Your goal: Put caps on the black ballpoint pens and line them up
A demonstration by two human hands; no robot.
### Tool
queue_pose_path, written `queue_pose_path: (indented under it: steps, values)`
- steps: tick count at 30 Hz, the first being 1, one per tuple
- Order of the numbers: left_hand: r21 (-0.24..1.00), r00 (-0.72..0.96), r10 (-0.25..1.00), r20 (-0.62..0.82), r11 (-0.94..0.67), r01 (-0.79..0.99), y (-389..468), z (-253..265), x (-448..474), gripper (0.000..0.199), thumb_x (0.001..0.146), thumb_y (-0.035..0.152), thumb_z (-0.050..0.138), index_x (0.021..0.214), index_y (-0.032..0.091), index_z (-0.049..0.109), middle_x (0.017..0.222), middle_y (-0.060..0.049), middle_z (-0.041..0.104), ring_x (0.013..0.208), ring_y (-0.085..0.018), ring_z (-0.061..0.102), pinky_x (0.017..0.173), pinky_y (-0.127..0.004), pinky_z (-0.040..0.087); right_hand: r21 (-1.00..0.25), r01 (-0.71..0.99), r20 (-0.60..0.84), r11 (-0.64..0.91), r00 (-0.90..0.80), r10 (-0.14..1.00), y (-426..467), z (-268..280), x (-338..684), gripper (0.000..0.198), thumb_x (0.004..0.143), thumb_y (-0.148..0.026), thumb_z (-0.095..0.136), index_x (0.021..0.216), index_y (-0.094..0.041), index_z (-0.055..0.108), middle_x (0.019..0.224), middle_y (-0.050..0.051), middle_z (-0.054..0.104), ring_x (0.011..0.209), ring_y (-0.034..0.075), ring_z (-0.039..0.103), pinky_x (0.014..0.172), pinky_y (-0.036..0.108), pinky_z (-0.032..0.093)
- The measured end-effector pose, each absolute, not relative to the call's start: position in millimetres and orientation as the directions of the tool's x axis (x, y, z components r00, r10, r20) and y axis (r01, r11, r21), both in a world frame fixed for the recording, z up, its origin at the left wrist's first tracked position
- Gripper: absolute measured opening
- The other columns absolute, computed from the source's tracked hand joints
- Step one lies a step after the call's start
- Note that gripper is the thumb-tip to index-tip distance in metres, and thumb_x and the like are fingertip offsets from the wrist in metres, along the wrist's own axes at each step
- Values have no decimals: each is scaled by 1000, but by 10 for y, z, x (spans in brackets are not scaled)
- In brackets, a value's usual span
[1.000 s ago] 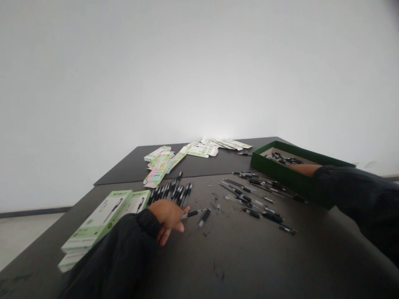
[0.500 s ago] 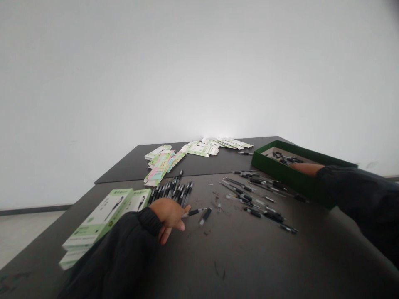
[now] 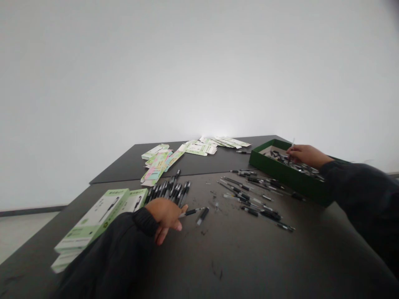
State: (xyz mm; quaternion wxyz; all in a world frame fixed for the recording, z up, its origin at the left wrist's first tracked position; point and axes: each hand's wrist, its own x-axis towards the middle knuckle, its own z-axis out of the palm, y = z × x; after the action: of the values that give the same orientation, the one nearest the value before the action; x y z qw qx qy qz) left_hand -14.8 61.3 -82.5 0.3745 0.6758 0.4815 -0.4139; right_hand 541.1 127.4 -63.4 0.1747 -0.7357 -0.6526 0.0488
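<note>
Low over the table, my left hand point(image 3: 165, 214) is closed on a gel pen point(image 3: 190, 212) whose tip points right. A black pen cap point(image 3: 203, 216) lies just beyond that tip. Behind the hand is a row of capped black pens point(image 3: 168, 187). On the right, my right hand point(image 3: 307, 155) is above the green box point(image 3: 280, 170), its fingers pinching a slim, pale pen part point(image 3: 291, 148) that stands upright. Many loose pen parts point(image 3: 304, 169) fill the box below it. Exactly which part I pinch is too small to tell.
Uncapped pens and parts point(image 3: 249, 195) are scattered mid-table, left of the green box. Stacked white-green pen boxes point(image 3: 93, 220) stand at the left. Flattened cartons point(image 3: 199, 147) and colourful ones point(image 3: 158, 166) lie toward the back, near a white wall point(image 3: 199, 74).
My right hand has risen from inside the green box, now with a slim pale pen part in its fingers. The left hand stays around the pen; the view has shifted slightly.
</note>
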Motion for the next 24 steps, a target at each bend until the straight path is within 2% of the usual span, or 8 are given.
queue_pose_path:
  steps: [4,9,11,14,17,19,21,24]
  values:
    - [120,254,392,-884,-335,934,574,-762,-145,81,94,29,37,140,2,-24,96,-20,70,85,-25,70,65,-30,53,-703,709,134,-55,208,969,1177,-482,5248,23,83,-27,46,99,-14,59,96,10,67,63,10,58,59,22,48]
    - [93,227,389,-893,-334,938,515,-627,-95,79,94,26,34,139,1,-25,100,-22,68,84,-24,70,63,-28,53,-830,500,455,248,347,820,976,-178,4883,22,84,-31,49,98,-16,57,79,4,61,59,7,51,56,20,44]
    - [108,267,414,-870,-369,923,494,-589,-81,78,94,26,36,141,1,-21,95,-20,70,83,-24,70,64,-29,53,-757,597,471,264,219,855,863,-123,4674,25,84,-34,47,98,-16,59,71,2,59,56,8,49,54,21,42]
    - [98,273,418,-867,-394,914,465,-553,-64,77,94,26,35,141,-2,-20,96,-21,69,87,-24,69,71,-30,52,-453,849,165,273,-221,961,685,-208,4283,29,82,-39,49,95,-18,66,68,3,63,59,13,55,58,24,44]
    - [72,230,401,-887,-373,925,454,-555,-49,76,96,26,32,138,-2,-25,103,-23,66,92,-24,68,75,-31,51,-252,890,-4,381,-395,919,577,-386,3923,30,80,-43,49,90,-22,69,79,3,69,73,17,61,68,25,45]
    - [70,217,381,-899,-364,929,464,-579,-48,76,96,27,31,137,-2,-26,106,-24,65,94,-25,67,74,-31,52,-185,894,-58,408,-425,903,584,-437,3815,32,81,-45,49,92,-23,68,87,4,70,80,19,62,71,25,45]
    - [75,217,373,-902,-360,930,483,-609,-57,78,96,31,31,137,-1,-27,106,-24,66,94,-26,67,71,-31,53,-109,927,-26,360,-365,931,665,-391,3869,35,84,-47,44,95,-22,67,93,6,69,84,19,62,73,26,44]
    - [73,211,381,-900,-346,936,506,-632,-77,80,96,35,33,137,2,-28,105,-22,67,92,-25,68,70,-29,53,31,994,114,104,-107,988,866,-229,4221,43,91,-46,30,99,-18,63,102,12,66,92,22,59,81,30,40]
